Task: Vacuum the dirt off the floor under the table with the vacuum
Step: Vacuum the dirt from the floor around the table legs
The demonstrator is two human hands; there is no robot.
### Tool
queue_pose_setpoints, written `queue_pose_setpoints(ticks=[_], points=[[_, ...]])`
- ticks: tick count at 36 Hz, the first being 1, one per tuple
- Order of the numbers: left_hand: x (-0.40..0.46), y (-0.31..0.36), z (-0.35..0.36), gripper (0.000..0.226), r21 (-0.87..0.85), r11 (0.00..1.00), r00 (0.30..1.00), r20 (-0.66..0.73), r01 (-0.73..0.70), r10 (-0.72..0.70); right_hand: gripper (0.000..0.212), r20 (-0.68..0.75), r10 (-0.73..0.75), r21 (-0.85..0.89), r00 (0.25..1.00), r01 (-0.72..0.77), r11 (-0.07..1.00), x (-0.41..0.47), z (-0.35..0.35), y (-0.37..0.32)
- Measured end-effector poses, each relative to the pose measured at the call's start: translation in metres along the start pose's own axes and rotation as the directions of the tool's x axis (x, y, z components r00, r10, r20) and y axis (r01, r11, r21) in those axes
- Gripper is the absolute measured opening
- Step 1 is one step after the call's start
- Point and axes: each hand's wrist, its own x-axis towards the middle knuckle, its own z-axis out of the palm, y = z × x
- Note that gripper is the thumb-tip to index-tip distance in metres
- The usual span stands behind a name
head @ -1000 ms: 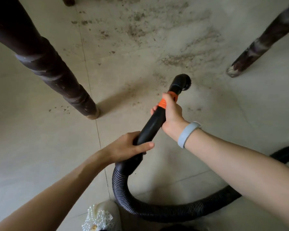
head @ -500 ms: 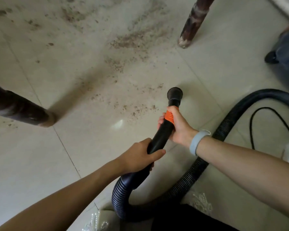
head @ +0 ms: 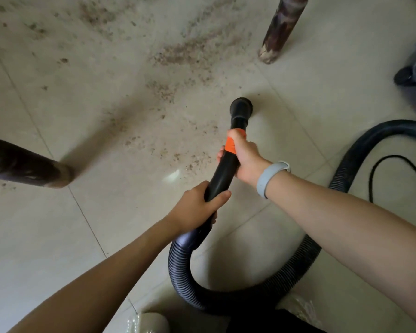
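A black vacuum wand (head: 222, 174) with an orange band points away from me, its round nozzle (head: 241, 108) down at the pale tiled floor. My right hand (head: 246, 158) grips the wand at the orange band. My left hand (head: 197, 207) grips it lower, just above the ribbed black hose (head: 286, 272) that loops back toward me and off to the right. Brown dirt (head: 180, 56) lies scattered on the tiles ahead and left of the nozzle, with a sparser patch (head: 168, 152) just left of the wand.
One dark table leg (head: 279, 30) stands ahead on the right, another (head: 27, 164) at the left. The vacuum body with a wheel (head: 413, 75) sits at the right edge, a thin black cord (head: 384, 174) beside the hose. My feet in light shoes (head: 149, 323) are at the bottom.
My view has swung to the right, so the table legs shifted left in view. The nozzle has come down from tilted to facing the floor, and moved slightly forward and right over the tiles.
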Motion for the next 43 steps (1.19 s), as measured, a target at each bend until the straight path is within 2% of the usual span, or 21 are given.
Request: queue_pose_setpoints(ticks=[3,5,10,15,18,23,28,34,37,43], points=[[0.026,0.021,0.002,0.029,0.058,0.998,0.999,0.021,-0.033,0.032,0.023,-0.077,-0.051,0.052,0.996,0.055,0.997,0.015,-0.014,-0.023],[0.042,0.035,0.006,0.031,0.118,0.991,0.998,0.021,-0.056,0.054,0.026,-0.080,-0.047,0.099,0.996,0.055,0.994,0.027,-0.027,-0.039],[0.066,0.051,0.010,0.039,0.239,0.970,0.998,-0.034,-0.042,0.052,0.029,-0.003,-0.014,0.163,1.000,0.014,0.986,0.051,-0.035,-0.062],[0.057,0.036,0.000,0.041,0.232,0.971,0.991,-0.133,0.049,-0.018,0.031,0.143,0.036,0.108,0.989,-0.051,0.993,0.053,-0.008,-0.052],[0.040,0.026,-0.005,0.035,0.211,0.975,0.992,-0.118,0.067,-0.043,0.029,0.171,0.062,0.069,0.983,-0.075,0.995,0.039,0.004,-0.039],[0.016,0.019,0.001,0.033,0.276,0.959,0.998,-0.008,0.064,-0.064,0.028,0.131,0.104,0.031,0.986,-0.109,0.994,0.021,-0.012,-0.016],[0.021,0.030,0.015,0.035,0.323,0.946,0.999,0.018,0.036,-0.044,0.028,0.028,0.044,0.027,0.999,-0.044,0.999,0.022,-0.033,-0.022],[0.076,0.054,-0.005,0.039,0.339,0.941,0.994,-0.107,0.026,0.011,0.029,-0.025,-0.065,0.047,0.998,0.066,0.997,0.060,-0.023,-0.070],[0.107,0.065,-0.008,0.047,0.426,0.903,0.988,-0.153,0.051,0.017,0.036,-0.038,-0.090,0.067,0.995,0.092,0.993,0.087,-0.023,-0.093],[0.130,0.071,-0.009,0.051,0.450,0.888,0.976,-0.218,0.100,0.001,0.038,-0.026,-0.103,-0.017,0.994,0.102,0.995,0.106,-0.015,-0.114]])
